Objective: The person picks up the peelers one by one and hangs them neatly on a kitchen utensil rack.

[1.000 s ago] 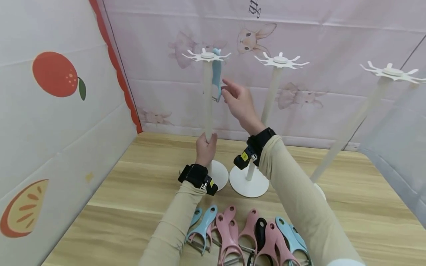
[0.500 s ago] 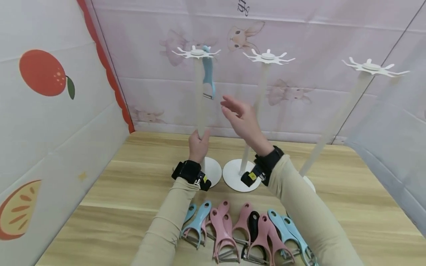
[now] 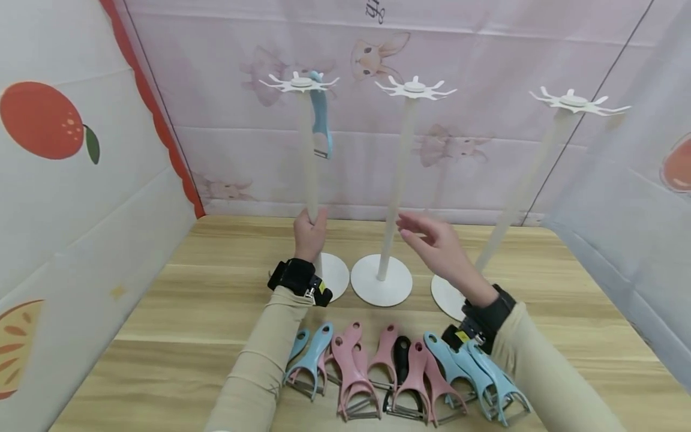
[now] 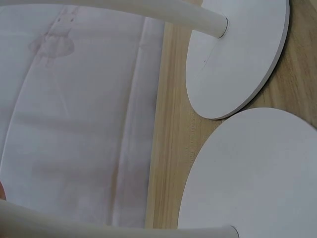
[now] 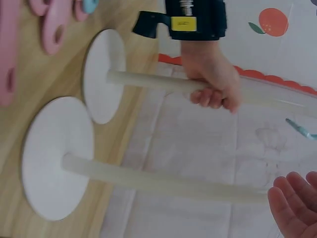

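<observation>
My left hand [image 3: 310, 235] grips the pole of the left white stand [image 3: 308, 162] low down; its fingers wrap round that pole in the right wrist view. From one arm of this stand's top a light blue peeler [image 3: 321, 114] hangs by its handle, blade down. My right hand [image 3: 439, 249] is in the air just right of the middle stand's pole [image 3: 398, 180], fingers fairly straight and holding nothing. Below both hands lies a row of peelers: pink ones [image 3: 351, 366], light blue ones [image 3: 313, 357] and a black one [image 3: 401, 357].
A third white stand [image 3: 540, 162] leans in view at the right, its round base partly behind my right hand. The bases of the left and middle stands [image 3: 372, 291] nearly touch. A printed cloth [image 3: 259, 162] backs the wooden table [image 3: 178, 312].
My right hand has drawn away from the hanging blue peeler, moving down and right past the middle pole. The left hand keeps its grip. The head view has shifted rightward.
</observation>
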Available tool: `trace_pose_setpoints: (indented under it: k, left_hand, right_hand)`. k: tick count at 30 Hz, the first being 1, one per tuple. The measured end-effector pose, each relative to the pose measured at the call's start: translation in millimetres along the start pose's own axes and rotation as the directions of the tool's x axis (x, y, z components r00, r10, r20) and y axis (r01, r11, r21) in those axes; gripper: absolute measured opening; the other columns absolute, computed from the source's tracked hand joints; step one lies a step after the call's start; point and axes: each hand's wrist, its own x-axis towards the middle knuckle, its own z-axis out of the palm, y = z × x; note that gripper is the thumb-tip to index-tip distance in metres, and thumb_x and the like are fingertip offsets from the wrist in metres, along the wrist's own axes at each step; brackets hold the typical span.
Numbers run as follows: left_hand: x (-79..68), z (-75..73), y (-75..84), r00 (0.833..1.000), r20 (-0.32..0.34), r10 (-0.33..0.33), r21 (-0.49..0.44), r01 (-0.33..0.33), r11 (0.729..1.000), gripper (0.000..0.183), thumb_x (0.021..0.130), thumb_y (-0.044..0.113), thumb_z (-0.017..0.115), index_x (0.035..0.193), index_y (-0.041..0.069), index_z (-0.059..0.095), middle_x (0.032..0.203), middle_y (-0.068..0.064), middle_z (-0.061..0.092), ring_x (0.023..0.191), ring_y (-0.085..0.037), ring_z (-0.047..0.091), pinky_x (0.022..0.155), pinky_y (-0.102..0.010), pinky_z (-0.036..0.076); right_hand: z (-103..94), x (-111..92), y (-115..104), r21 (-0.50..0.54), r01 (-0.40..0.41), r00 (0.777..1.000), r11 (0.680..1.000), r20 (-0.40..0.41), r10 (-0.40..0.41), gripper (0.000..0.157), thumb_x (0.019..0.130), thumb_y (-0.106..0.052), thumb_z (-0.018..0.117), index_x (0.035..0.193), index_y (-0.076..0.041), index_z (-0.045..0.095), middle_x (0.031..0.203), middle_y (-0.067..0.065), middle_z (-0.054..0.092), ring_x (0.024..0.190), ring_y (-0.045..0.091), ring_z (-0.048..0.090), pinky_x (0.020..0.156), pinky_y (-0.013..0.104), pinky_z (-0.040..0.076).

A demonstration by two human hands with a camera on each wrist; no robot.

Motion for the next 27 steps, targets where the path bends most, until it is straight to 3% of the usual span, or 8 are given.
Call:
trace_pose_setpoints:
  k: [3, 8, 14, 17, 21, 27]
  left_hand:
    - [0.2, -1.9, 3.9, 1.0, 0.009, -0.005, -0.011, 0.005, 1.0, 0.035, 0.089, 0.009, 0.05, 0.059, 0.012, 0.034, 0.049, 0.004, 0.033, 0.041, -0.007, 0.03, 0.041, -0.022, 0.024]
    - [-6.4, -5.6, 23.7, 0.999, 0.047, -0.004, -0.056, 0.006, 0.998, 0.035, 0.09, 0.005, 0.048, 0.058, 0.01, 0.034, 0.049, 0.003, 0.033, 0.039, -0.004, 0.03, 0.04, -0.023, 0.024]
    - [-12.5, -7.0, 32.8, 0.999, 0.051, -0.003, -0.035, 0.005, 0.999, 0.035, 0.091, 0.004, 0.046, 0.059, 0.009, 0.033, 0.05, 0.004, 0.032, 0.039, -0.003, 0.03, 0.041, -0.022, 0.024]
    - [-13.2, -6.4, 31.4, 0.999, 0.048, 0.003, -0.035, -0.001, 0.999, 0.036, 0.091, 0.004, 0.046, 0.058, 0.009, 0.033, 0.049, 0.004, 0.032, 0.038, -0.003, 0.029, 0.041, -0.022, 0.024]
    - [-12.5, -6.0, 30.2, 0.999, 0.052, 0.008, -0.044, -0.006, 0.999, 0.036, 0.091, 0.004, 0.046, 0.058, 0.01, 0.033, 0.049, 0.004, 0.031, 0.038, -0.003, 0.028, 0.04, -0.022, 0.024]
    - [-11.5, -7.1, 31.6, 0.999, 0.048, 0.011, -0.046, -0.009, 0.999, 0.036, 0.091, 0.003, 0.047, 0.058, 0.009, 0.033, 0.049, 0.004, 0.031, 0.039, -0.004, 0.029, 0.04, -0.022, 0.024]
  right_hand:
    - [-6.0, -14, 9, -0.017, -0.015, 1.0, 1.0, 0.025, 0.015, 0.036, 0.094, -0.01, 0.049, 0.126, 0.005, 0.048, 0.117, 0.02, 0.056, 0.107, 0.03, 0.054, 0.083, 0.036, 0.047]
    - [-20.1, -38, 30, -0.158, 0.032, 0.994, 0.987, 0.11, -0.014, 0.032, 0.092, -0.007, 0.052, 0.12, 0.008, 0.052, 0.112, 0.021, 0.06, 0.098, 0.03, 0.06, 0.075, 0.035, 0.05]
    - [-41.2, -71, 60, -0.356, 0.079, 0.954, 0.931, 0.298, 0.033, 0.029, 0.088, -0.007, 0.057, 0.112, 0.009, 0.058, 0.096, 0.019, 0.064, 0.081, 0.024, 0.063, 0.065, 0.029, 0.05]
    - [-49.1, -87, 72, -0.424, 0.057, 0.926, 0.904, 0.36, 0.111, 0.029, 0.086, -0.01, 0.06, 0.109, 0.008, 0.059, 0.09, 0.016, 0.065, 0.075, 0.021, 0.063, 0.061, 0.026, 0.049]
    - [-54.4, -105, 86, -0.501, -0.035, 0.88, 0.865, 0.395, 0.265, 0.031, 0.083, -0.016, 0.064, 0.104, 0.007, 0.061, 0.083, 0.008, 0.064, 0.069, 0.018, 0.06, 0.057, 0.027, 0.046]
    - [-52.7, -127, 95, -0.608, -0.201, 0.776, 0.768, 0.38, 0.504, 0.04, 0.076, -0.024, 0.071, 0.103, 0.003, 0.06, 0.063, -0.002, 0.052, 0.053, 0.011, 0.046, 0.048, 0.026, 0.036]
